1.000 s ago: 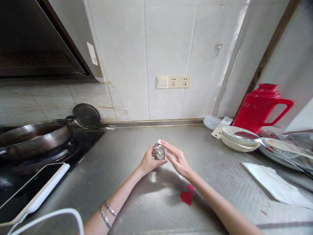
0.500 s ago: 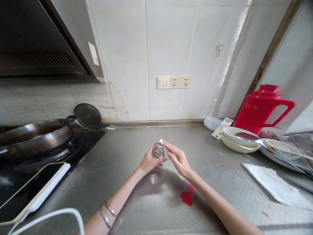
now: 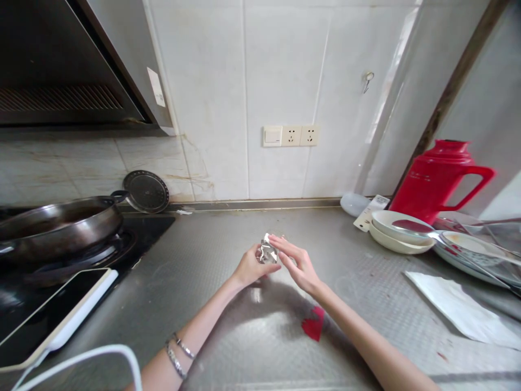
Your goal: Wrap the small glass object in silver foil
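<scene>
A small clear, glassy object (image 3: 268, 253) is held above the metal counter in the middle of the view. My left hand (image 3: 253, 267) is closed round its left side, with the thumb across the front. At its right side is my right hand (image 3: 296, 264), fingers stretched toward its top. A small white bit (image 3: 267, 238) shows by the right fingertips; whether it is pinched there or part of the object I cannot tell. A red patch (image 3: 313, 323) lies on the counter below my right wrist.
On the left, a steel pan (image 3: 61, 228) sits on the stove, with a phone (image 3: 57, 315) and white cable nearer. Stacked bowls (image 3: 401, 244), a red thermos (image 3: 437, 179) and a white sheet (image 3: 459, 307) stand or lie at the right.
The glassy object has turned slightly in my left hand and shifted a little to the right. My right hand keeps nearly the same place beside it.
</scene>
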{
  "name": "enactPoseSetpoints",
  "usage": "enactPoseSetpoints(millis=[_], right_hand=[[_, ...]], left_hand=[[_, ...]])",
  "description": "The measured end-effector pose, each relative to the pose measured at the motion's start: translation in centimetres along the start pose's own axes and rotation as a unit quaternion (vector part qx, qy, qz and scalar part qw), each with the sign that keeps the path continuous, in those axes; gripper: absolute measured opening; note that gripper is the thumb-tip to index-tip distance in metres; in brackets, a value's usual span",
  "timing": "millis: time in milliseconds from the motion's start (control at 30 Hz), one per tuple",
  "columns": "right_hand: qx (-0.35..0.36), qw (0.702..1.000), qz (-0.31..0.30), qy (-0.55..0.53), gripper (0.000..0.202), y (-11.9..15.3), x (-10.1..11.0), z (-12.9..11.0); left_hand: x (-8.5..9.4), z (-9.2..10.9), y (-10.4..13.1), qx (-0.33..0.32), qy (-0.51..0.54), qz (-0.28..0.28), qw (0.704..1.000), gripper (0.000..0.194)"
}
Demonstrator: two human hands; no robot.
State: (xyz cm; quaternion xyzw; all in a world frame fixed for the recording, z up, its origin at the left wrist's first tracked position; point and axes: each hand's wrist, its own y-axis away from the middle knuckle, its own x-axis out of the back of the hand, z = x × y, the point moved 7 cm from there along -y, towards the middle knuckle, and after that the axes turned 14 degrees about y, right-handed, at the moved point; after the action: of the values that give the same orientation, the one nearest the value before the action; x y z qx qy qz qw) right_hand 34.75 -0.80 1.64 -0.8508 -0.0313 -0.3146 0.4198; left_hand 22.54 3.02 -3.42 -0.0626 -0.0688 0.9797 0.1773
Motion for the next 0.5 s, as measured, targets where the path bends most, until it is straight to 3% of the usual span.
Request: enactPoseSetpoints(millis=[200,400,500], right_hand=[[0.102,0.993,-0.039,0.041,0.039,0.2,-0.6,-2.5],[0.019,0.999,-0.023,0.044,0.038,0.0,-0.4,-0.3],[0.024,0.999,0.002,0.044,0.036,0.1,0.1,-0.2]], left_hand=[[-0.1,-0.1,-0.2,-0.013,-0.016,-0.035,0.999,0.054],[-0.1,-0.2,0.0,0.009,-0.012,-0.009,1.000,0.062],[0.3,-0.5,-0.2,0.020,-0.009,0.008,1.000,0.063]])
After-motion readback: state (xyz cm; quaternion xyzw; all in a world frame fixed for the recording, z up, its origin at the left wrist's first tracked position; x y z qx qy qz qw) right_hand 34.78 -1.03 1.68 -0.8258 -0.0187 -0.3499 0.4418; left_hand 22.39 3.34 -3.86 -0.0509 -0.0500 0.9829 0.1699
